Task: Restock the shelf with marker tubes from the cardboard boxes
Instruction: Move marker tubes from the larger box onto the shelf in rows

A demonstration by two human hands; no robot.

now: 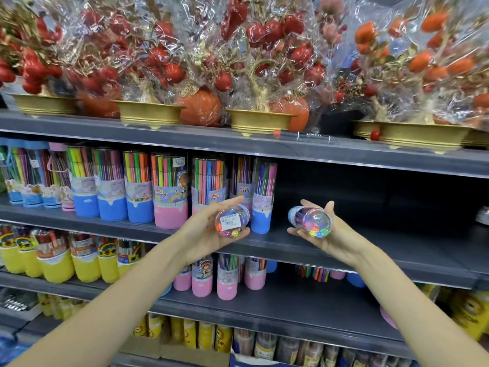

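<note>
Left hand: my left hand [209, 234] curls round a marker tube [232, 223], clear end toward me, held lying flat just in front of the shelf [370, 250].
Right hand: my right hand [328, 234] cradles a second tube [311, 221] from below, fingers curved up round it; I judge this the looser hold.
Standing row: the stocked tubes [169, 192] stand upright from 9 o'clock to centre, ending at a blue-based tube [262, 197] just behind my left hand.
Gap: bare shelf runs toward 3 o'clock, where both should go.
Risk, knock: tipping the left tube upright so near the blue-based one could topple it, and the packed row might follow.
Risk, slip: the smooth tube could roll off my right palm toward 6 o'clock.
Risk, placing: set down sideways, either tube would likely roll along the shelf.
</note>
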